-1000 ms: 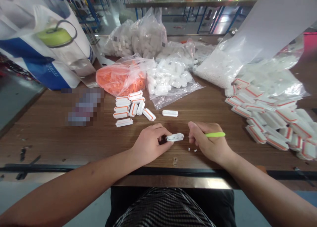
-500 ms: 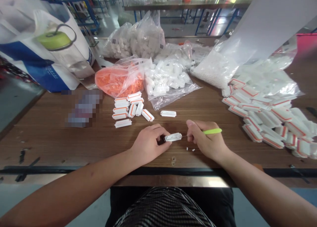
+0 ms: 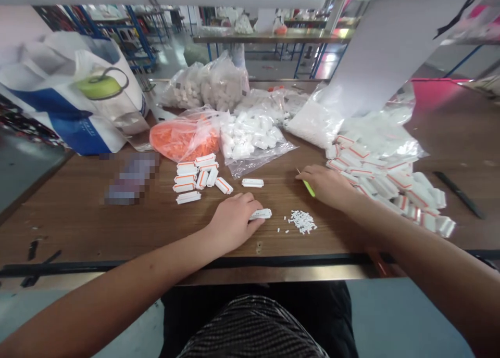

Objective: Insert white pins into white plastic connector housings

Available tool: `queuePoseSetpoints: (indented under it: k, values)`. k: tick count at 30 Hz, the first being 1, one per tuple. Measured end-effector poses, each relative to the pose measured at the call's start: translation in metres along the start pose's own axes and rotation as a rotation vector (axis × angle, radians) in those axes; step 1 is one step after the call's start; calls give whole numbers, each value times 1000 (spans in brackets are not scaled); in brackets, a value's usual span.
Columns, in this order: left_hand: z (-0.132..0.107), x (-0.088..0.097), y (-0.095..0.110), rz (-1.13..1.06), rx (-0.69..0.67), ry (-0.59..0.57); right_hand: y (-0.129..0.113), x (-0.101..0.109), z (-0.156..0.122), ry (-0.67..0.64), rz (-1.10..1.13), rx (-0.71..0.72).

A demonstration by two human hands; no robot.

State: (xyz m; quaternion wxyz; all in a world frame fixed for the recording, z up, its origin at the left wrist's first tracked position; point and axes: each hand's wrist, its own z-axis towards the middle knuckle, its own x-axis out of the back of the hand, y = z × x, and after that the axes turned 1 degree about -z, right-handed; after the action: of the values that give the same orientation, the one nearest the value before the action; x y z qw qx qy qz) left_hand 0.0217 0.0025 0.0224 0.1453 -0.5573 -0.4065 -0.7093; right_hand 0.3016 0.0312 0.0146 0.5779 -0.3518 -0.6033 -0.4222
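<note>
white plastic part [image 3: 260, 214] pinned to the desk [image 3: 78, 228] under the left hand [image 3: 233, 221]

it is pressed flat by the half-curled left hand, while a green-handled pick [image 3: 308, 188] is pinched in the right hand [image 3: 326, 186]. the small white bits [image 3: 302, 221] lie loose between the hands and could be scattered by a brushing wrist, then lost among the orange-striped parts [image 3: 375, 176].

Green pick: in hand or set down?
In hand: the green pick passes under the right hand, gripped against it, with its thin tip sticking out past the fingers.
</note>
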Motion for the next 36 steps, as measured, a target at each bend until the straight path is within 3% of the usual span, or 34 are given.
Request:
queuePoseSetpoints:
  k: [3,6,8,11,12,16,20,24,27,30,33,36]
  values:
    - [8,-4,6,-148,84,38,-1,0,-11,57,24,-52]
    - [15,-9,3,-549,179,131,4,5,-38,167,124,-118]
    - [18,-11,-6,-762,205,219,19,10,-65,235,189,-188]
    - [22,-8,-22,-986,298,222,56,15,-108,361,233,-371]
    - [24,-7,-27,-1047,325,221,69,16,-122,346,250,-392]
    - [27,0,-33,-1162,386,165,97,14,-155,394,291,-399]
    - [26,2,-30,-1135,383,164,86,13,-153,364,405,-395]
    - [25,0,-29,-1130,376,161,71,18,-125,333,476,-382]
    - [24,-2,-30,-1170,386,175,57,22,-83,323,507,-309]
    - [22,-3,-29,-1194,372,155,28,26,-23,306,592,-149]
    - [19,-3,-26,-1242,338,99,-12,37,48,391,681,87]
    - [16,-3,-23,-1263,285,57,-49,56,125,539,738,179]
